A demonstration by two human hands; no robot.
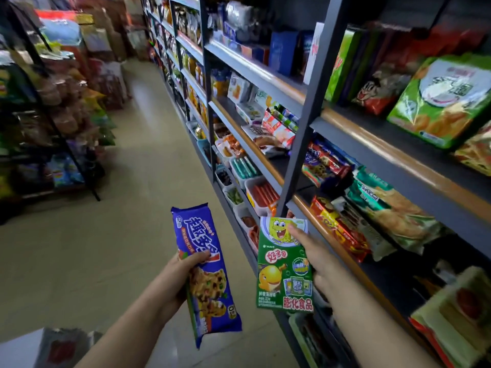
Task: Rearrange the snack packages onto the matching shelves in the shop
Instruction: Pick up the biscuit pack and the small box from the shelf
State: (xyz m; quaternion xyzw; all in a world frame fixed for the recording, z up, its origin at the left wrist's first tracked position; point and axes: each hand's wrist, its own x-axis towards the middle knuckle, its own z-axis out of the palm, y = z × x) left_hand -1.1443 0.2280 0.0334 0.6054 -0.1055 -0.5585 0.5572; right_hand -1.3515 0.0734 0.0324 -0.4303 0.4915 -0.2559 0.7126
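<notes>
My left hand [176,280] grips a long blue cookie packet [204,272] with a chocolate-chip cookie picture, held upright over the aisle floor. My right hand [316,257] holds a green snack box [284,264] with a yellow cartoon sponge and a fish on it, thumb across its front. The box is level with the lower shelf edge [313,224] of the grey shelving unit on the right. Similar cookie packets [322,162] lie on the shelf just beyond the upright post.
Grey shelves with orange-lit edges run along the right, full of bags [441,102], boxes and tubs [255,192]. A dark rack [66,123] of packaged snacks stands on the left. The beige aisle floor [138,181] stretches ahead. A white carton corner [47,346] sits at bottom left.
</notes>
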